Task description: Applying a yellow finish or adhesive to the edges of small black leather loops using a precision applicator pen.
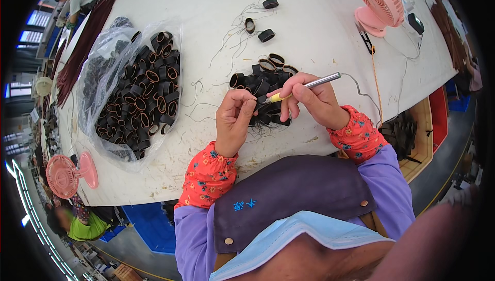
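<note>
- Head view: at the near edge of a white table [206, 2], a person's left hand [234, 121] pinches a small dark loop that its fingers mostly hide.
- The right hand [309, 100] grips a pen-like tool [304, 87] with a metal barrel and yellow collar, its tip pointing at the left hand's fingertips; a thin cord trails from its back end across the table.
- Just behind both hands lies a small heap of black loops [263, 82] with brown lining.
- Toward the left edge an open clear plastic bag [105, 74] holds many more of the same loops.
- Three loose loops [266, 35] lie near the middle, among stray threads.
- A pink fan [379, 2] stands at the far right corner; a second pink fan [64, 175] sits by the near left edge.
- Floral sleeve covers [209, 175] wrap both forearms.
</note>
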A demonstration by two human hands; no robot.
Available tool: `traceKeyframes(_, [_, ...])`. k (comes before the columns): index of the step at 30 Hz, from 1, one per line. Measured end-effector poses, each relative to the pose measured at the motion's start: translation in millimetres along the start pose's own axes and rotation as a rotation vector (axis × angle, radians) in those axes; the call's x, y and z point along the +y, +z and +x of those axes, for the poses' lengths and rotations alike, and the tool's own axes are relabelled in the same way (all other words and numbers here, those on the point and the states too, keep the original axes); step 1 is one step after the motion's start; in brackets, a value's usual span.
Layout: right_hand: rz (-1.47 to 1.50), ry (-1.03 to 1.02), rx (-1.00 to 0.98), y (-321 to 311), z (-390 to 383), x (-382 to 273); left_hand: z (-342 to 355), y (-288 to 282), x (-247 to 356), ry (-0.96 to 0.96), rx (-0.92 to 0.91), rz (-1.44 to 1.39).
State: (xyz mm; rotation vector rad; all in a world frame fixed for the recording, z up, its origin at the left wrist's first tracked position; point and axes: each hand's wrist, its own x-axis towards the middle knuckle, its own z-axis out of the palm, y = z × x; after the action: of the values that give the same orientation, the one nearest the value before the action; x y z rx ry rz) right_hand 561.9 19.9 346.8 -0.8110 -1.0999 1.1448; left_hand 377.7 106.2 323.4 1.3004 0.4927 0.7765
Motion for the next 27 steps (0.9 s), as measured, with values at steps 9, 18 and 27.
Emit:
traceKeyframes(9, [-0.052, -0.157, 0.076, -2.6, -0.1, 3.2, 0.2, -1.5, 2.1, -0.077, 0.001, -0.011])
traceKeyframes(18, [-0.766, -0.318, 0.018, 0.0, 7.1, 0.0, 0.4, 1.9, 3.3, 0.062, -0.06, 0.071])
traceKeyframes(27, [-0.819, -0.449, -0.067, -1.4, 7.9, -1.3, 0.8, -3.9, 7.4, -0.092, -0.111, 0.149])
